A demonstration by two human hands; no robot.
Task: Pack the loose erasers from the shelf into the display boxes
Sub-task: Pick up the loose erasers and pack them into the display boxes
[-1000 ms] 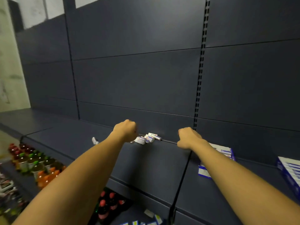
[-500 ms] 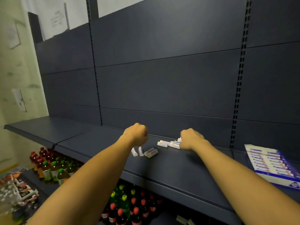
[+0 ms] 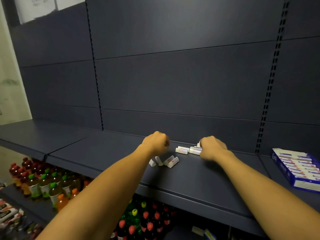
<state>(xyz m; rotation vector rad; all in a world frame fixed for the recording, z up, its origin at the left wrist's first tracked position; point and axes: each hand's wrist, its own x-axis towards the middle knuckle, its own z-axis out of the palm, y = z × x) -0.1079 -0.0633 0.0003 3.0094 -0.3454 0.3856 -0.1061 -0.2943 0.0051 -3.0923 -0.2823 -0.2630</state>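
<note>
Several loose white erasers lie on the dark shelf [image 3: 199, 177]. One small cluster [image 3: 170, 161] sits just below my left hand [image 3: 155, 142], which hovers over it as a curled fist; nothing shows inside it. A second cluster [image 3: 181, 150] lies between my hands. My right hand [image 3: 213, 148] is curled over that cluster's right end, fingers around erasers, and a white end pokes out at its upper left. A blue-and-white display box [image 3: 297, 168] with rows of erasers stands on the shelf at the far right.
The slotted back panel [image 3: 173, 84] rises right behind the erasers. Below the shelf stand many drink bottles [image 3: 45, 184] on the left and more bottles [image 3: 147, 219] under the front edge. Bare shelf stretches to the left.
My right hand has moved left onto the middle eraser cluster and closed around it. My left hand stays a fist above the near cluster. The view has shifted left.
</note>
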